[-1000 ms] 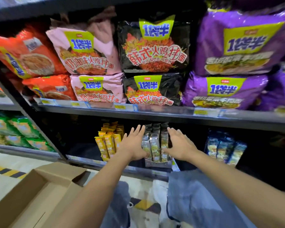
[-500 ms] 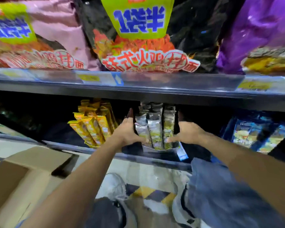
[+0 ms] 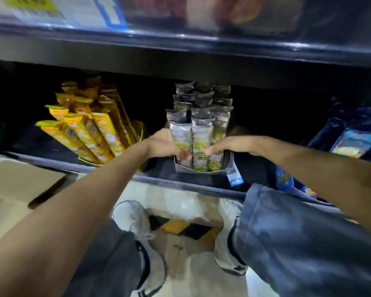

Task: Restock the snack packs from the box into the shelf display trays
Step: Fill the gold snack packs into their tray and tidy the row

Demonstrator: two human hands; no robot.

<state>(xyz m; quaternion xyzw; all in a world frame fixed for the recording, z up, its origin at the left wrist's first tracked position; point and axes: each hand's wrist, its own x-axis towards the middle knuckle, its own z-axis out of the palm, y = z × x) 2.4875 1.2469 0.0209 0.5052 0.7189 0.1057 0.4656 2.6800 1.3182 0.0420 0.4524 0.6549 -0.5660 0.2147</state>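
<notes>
A grey display tray (image 3: 204, 169) stands on the low dark shelf, packed with upright silver snack packs (image 3: 201, 129) in several rows. My left hand (image 3: 165, 144) grips the tray's left side, thumb across the front packs. My right hand (image 3: 229, 145) grips the right side, thumb pressed on the front packs. The cardboard box (image 3: 19, 189) lies open on the floor at the lower left, only its flaps showing.
Yellow snack packs (image 3: 88, 133) lean in a tray left of the silver ones; blue packs (image 3: 351, 142) stand at the right. The upper shelf edge (image 3: 180, 52) hangs low overhead. My knees and white shoes (image 3: 135, 219) are below the shelf lip.
Both hands went from hovering open before the silver packs to clasping the tray's sides. My head dropped lower and closer to the bottom shelf.
</notes>
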